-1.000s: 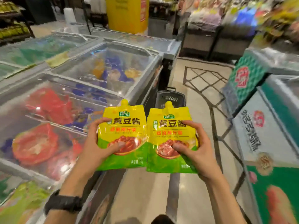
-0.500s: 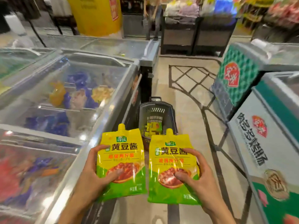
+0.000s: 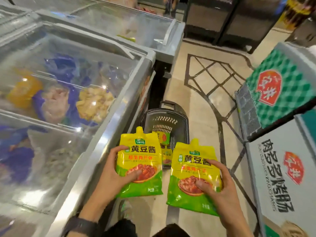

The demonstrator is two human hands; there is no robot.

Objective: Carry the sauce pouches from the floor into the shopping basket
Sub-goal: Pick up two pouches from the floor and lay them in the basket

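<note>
**Q:** What did each hand have?

**A:** Watching remotely, I saw the left hand (image 3: 109, 175) holding one yellow-and-green sauce pouch (image 3: 142, 154). Its fingers (image 3: 119, 149) curled over the pouch's left edge, and the thumb pressed on the front. The right hand (image 3: 220, 185) gripped a second sauce pouch (image 3: 193, 165) the same way, from that pouch's right edge. Both stood upright with their spouts up, side by side with a narrow gap between them, in the air above the floor (image 3: 201, 103).

**Q:** And the basket?

**A:** The dark shopping basket (image 3: 165, 115) sat on the floor just ahead of the held pouches, close beside the base of the glass-topped freezer (image 3: 119, 103) on my left. The held pouches hid its near rim, while its far rim and handle showed. Other pouches (image 3: 165, 138) lay inside it.

**Q:** Was there room to move?

**A:** The aisle was a strip of tiled floor between that freezer's metal edge and a boxy freezer cabinet (image 3: 280, 168) on the right. The basket took the left part of the strip, and open floor ran to its right and beyond it.
</note>
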